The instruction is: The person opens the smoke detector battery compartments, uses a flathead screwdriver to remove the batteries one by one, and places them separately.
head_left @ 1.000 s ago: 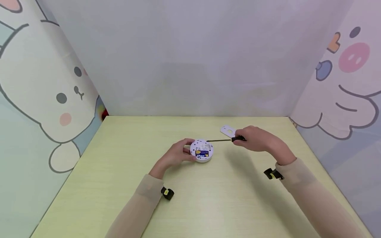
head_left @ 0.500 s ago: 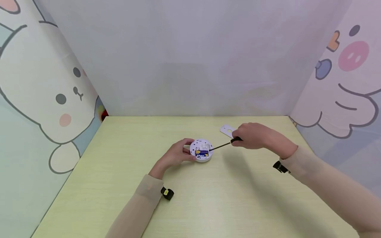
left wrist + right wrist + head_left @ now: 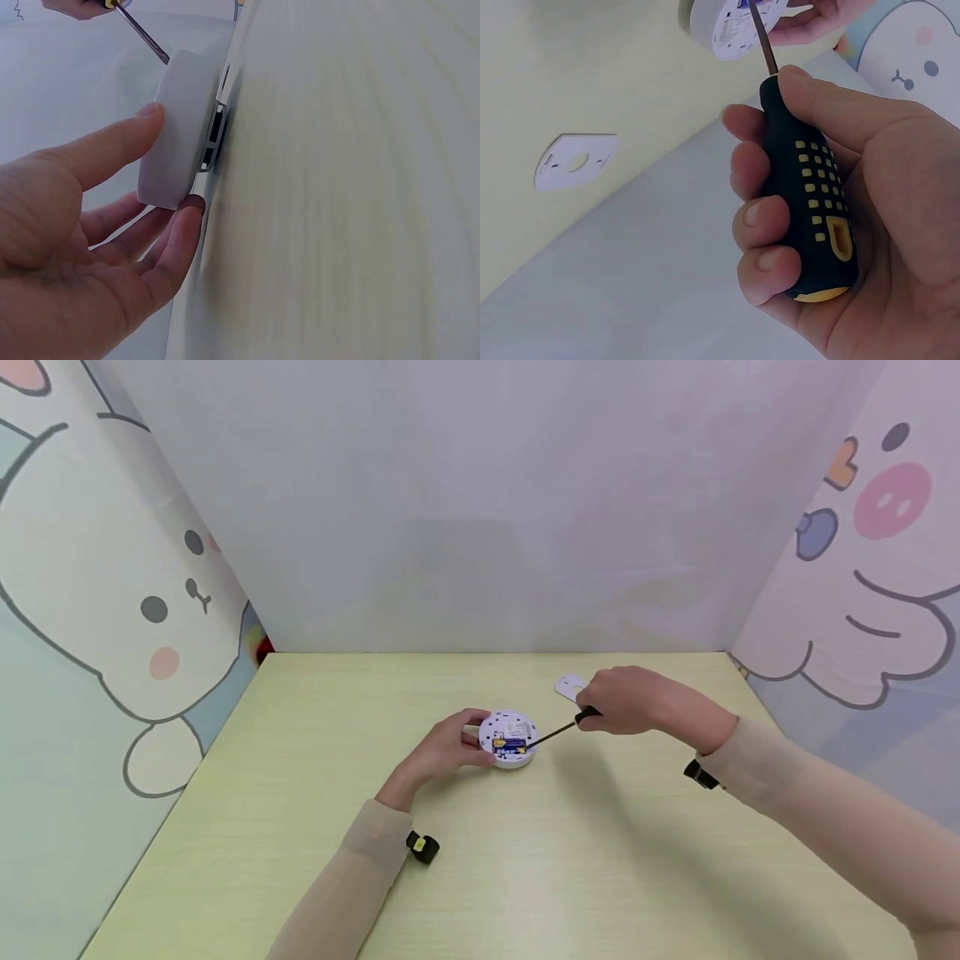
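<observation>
A round white smoke alarm (image 3: 516,724) lies back side up on the table, its battery slot facing up. Blue and yellow batteries (image 3: 509,746) show in that slot. My left hand (image 3: 447,747) grips the alarm's left rim, thumb on the near side and fingers round the far side. A low black-slotted part sticks out under the alarm's white casing (image 3: 178,135) in the left wrist view. In my right hand (image 3: 628,700) is a screwdriver (image 3: 802,172) with a black and yellow handle, fingers wrapped round it. Its tip meets the right end of the batteries.
Behind the right hand lies a white mounting plate (image 3: 555,169) with a round hole, partly covered by that hand in the head view. The pale wooden table (image 3: 450,877) ends at a grey back wall (image 3: 480,585), with cartoon-printed panels on both sides.
The screwdriver tip has swung from the alarm's far right edge down to the right end of the batteries. My right hand has shifted slightly left; the left hand stays still.
</observation>
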### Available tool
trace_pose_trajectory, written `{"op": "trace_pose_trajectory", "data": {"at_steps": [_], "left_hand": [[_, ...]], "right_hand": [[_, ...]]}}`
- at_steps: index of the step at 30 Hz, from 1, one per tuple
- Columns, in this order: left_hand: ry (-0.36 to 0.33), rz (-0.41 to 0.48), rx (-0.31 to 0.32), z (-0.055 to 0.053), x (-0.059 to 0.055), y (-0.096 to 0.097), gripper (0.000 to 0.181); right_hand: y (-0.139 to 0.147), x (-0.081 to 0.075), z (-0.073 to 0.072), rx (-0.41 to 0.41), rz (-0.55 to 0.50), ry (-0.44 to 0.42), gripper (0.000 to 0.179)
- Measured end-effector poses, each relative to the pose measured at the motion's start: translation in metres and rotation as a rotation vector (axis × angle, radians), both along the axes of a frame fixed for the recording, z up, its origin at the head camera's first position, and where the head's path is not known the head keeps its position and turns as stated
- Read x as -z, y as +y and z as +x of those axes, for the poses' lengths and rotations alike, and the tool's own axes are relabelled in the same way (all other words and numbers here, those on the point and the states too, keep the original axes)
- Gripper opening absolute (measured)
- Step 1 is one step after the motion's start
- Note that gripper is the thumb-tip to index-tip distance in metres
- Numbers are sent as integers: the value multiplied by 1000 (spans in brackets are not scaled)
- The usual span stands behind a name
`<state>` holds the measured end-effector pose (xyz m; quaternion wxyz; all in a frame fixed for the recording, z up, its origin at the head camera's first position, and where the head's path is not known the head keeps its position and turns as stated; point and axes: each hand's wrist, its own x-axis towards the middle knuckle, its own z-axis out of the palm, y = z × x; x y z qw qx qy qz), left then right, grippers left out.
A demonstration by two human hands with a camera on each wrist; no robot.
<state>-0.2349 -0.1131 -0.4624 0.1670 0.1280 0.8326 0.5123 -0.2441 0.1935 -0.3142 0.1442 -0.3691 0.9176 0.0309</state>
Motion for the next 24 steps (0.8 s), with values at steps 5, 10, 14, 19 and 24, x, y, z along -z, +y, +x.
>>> {"op": "trace_pose_trajectory", "data": {"at_steps": [5, 10, 14, 19, 24], "left_hand": [[-4, -1, -4, -1, 0, 1, 77], [1, -4, -5, -2, 1, 1, 77], [12, -9, -4, -2, 2, 3, 78], [31, -31, -12, -1, 1, 6, 79], [33, -41, -21, 0, -1, 7, 78]], "right_hand": [[-7, -2, -1, -12, 42, 10, 25], [-16, -4, 0, -51, 96, 60, 24], [-24, -6, 3, -83, 139, 137, 26], [-40, -11, 7, -89, 206, 222, 32], [-57, -13, 9, -84, 285, 267, 34]]}}
